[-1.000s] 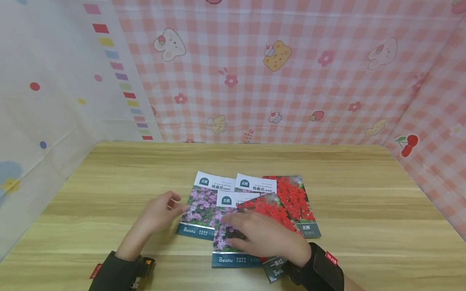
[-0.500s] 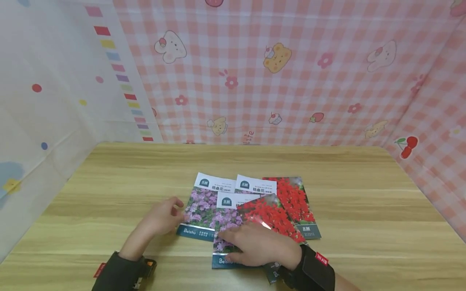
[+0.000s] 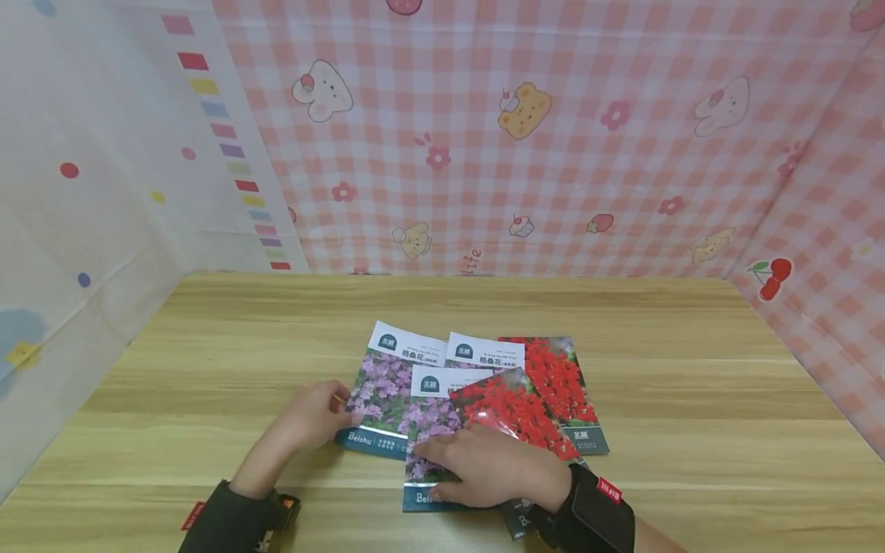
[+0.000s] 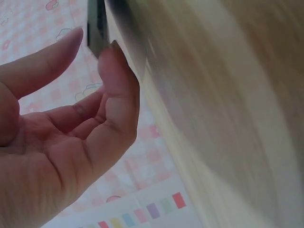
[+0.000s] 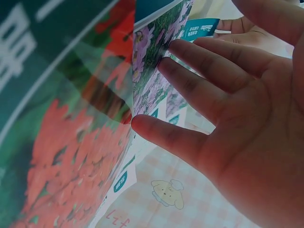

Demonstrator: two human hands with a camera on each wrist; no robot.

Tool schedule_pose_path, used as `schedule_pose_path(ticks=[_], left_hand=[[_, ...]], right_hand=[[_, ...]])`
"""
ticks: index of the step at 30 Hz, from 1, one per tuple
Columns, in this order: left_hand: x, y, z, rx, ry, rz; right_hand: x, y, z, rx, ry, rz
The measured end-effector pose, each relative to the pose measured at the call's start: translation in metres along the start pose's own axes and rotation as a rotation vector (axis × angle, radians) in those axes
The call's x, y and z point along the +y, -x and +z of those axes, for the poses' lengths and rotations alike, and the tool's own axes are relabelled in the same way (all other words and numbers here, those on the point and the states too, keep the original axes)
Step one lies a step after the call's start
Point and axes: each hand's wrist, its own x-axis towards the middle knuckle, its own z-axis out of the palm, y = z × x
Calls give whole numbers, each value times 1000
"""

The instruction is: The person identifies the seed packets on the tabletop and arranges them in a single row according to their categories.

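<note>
Five glossy seed packets sit fanned and overlapping mid-table [image 3: 207,322]. The right hand [image 3: 501,465] lies flat, fingers straight, pressing on the near purple-flower packet [image 3: 432,430] and the red-flower packet [image 3: 515,411] that overlaps it; nothing is gripped. The left hand [image 3: 311,415] is relaxed, its fingertips [image 3: 343,407] touching the left edge of the left purple-flower packet [image 3: 383,388], not pinching it as far as the wrist view shows. Main risk: the packets look slick and stacked, so a sideways press by either hand would likely drag the neighbours along and skew the whole fan instead of moving one. The red-flower packet's corner looks slightly lifted in the right wrist view, so a finger could catch under it and flip or crease it. Behind lie a rear purple packet [image 3: 484,352] and a far red packet [image 3: 560,384], untouched. Room: bare wood lies wide left, right and behind; the pile sits nearer the front edge, so pulling toward the body has the least margin. The checked cloth walls [image 3: 622,153] stand well clear.
</note>
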Motion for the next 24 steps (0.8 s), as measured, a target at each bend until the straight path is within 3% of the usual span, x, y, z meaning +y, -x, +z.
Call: schedule_pose_path(ticks=[11,24], left_hand=[[5,3,1,73,131,33],[6,9,-11,87,198,32]], right_hand=[[2,2,0,-22,-25,2],[4,7,-1,-34,5,60]])
